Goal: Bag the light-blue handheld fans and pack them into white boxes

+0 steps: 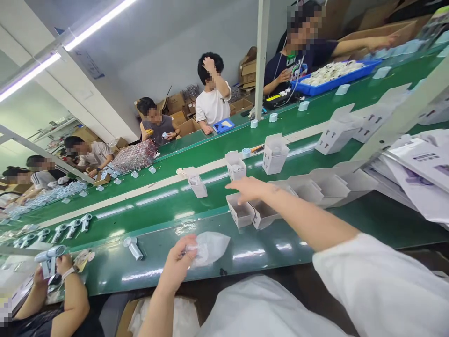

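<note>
My left hand (179, 260) is closed on a translucent plastic bag (212, 248) above the near bench. What the bag contains, if anything, I cannot make out. With fingers stretched out, my right hand (251, 188) reaches over an open white box (242, 214) at the front of a row along the bench edge. It appears to hold nothing. Just beyond it, on the green belt, stands a filled white box (236, 167) with its flap up. Another open box (198, 183) is to its left, and a taller box (275, 154) to its right.
A light-blue hair dryer (133, 248) lies on the bench to the left, near a co-worker's hands (63, 264) holding another. Several dryers (72, 229) rest on the belt. Printed leaflets (424, 159) are stacked at right. Across the belt, people sit by a blue tray (333, 75).
</note>
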`<act>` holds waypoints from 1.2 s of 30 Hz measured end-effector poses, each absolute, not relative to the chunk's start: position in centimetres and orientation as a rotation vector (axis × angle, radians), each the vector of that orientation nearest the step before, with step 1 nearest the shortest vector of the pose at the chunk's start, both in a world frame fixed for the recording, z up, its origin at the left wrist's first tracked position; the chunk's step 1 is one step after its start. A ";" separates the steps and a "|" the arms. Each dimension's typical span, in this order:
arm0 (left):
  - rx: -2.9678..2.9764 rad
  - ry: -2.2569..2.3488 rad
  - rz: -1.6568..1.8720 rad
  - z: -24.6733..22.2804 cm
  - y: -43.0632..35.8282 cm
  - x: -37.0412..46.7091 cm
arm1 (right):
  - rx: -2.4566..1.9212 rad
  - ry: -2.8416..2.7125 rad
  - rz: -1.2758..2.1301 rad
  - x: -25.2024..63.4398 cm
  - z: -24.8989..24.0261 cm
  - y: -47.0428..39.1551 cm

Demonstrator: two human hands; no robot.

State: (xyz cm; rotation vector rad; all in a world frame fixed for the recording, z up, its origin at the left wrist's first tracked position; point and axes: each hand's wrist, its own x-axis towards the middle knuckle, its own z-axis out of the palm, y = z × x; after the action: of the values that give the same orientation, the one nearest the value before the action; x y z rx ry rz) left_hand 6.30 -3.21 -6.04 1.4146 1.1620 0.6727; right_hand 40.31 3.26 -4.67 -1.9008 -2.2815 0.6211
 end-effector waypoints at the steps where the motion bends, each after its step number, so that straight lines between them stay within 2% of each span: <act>1: 1.390 1.111 0.654 -5.3 -2.6 6.5 | -1.936 -2.351 0.682 40.9 -5.2 4.5; 7: 1.382 0.906 0.752 -2.9 -1.2 9.6 | -1.718 -2.379 0.712 37.6 -7.4 6.7; 11: 1.725 1.136 0.857 -3.7 -0.9 10.8 | -1.622 -2.297 0.784 34.5 -8.3 6.1; 17: 2.170 1.369 0.851 -7.1 0.4 8.1 | -1.606 -1.998 0.932 31.1 -11.3 4.4; 24: 2.285 1.556 0.880 -7.8 0.0 9.4 | -1.644 -1.587 1.331 29.4 -13.2 3.3; 26: 2.435 1.433 0.813 -7.2 0.2 10.3 | -1.640 -1.516 1.403 30.1 -13.3 3.8; 30: 2.645 1.160 0.328 -5.1 1.1 11.2 | -1.598 -1.468 1.500 31.3 -13.3 5.1; 32: 2.513 1.326 0.208 -4.2 1.9 11.5 | -1.579 -1.453 1.534 31.2 -13.4 5.5; 36: 2.061 1.876 0.327 -4.3 3.8 11.6 | -1.564 -1.367 1.593 30.1 -14.2 5.7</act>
State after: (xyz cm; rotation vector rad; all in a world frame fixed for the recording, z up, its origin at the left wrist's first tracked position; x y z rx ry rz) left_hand 11.61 3.79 -4.34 2.0609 1.8760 0.3270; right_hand 30.12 5.69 -14.19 -1.5641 -1.3672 1.5927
